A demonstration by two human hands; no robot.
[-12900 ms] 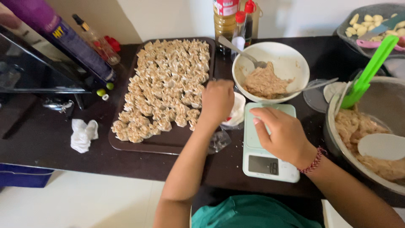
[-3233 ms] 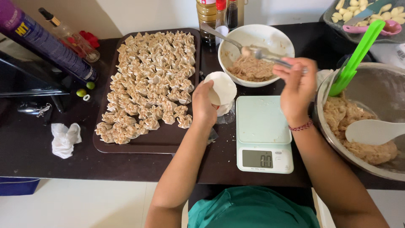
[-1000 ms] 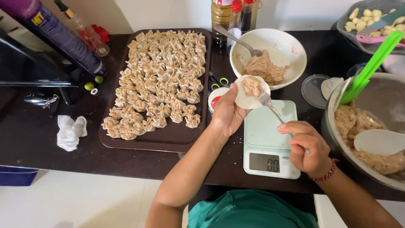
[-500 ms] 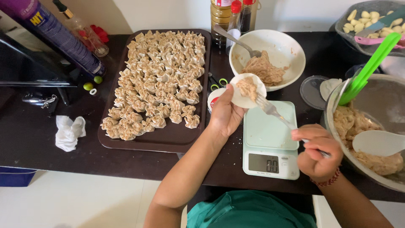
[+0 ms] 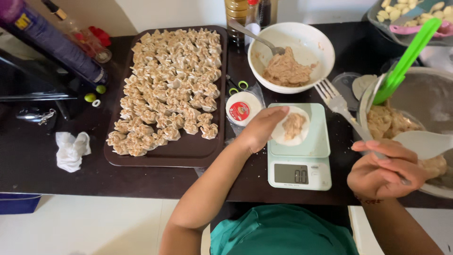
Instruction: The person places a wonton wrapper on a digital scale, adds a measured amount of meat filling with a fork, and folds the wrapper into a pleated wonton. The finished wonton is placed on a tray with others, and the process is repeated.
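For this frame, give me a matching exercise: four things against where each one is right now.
Things:
1. fork
2. filled wrapper
3. metal spoon
4. folded dumplings

Places:
A. on the brown tray
B. in the white bowl
C. in the right hand
D. over the kitchen scale, at the left hand

Pairs: 1-C, 2-D, 3-B, 4-A

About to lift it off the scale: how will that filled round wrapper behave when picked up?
The wrapper looks thin and lies flat on the scale, so it will probably flop at the edges. The filling sits in a mound on top, likely sagging the centre unless supported. The left hand touches its edge; it may tear if pinched hard.
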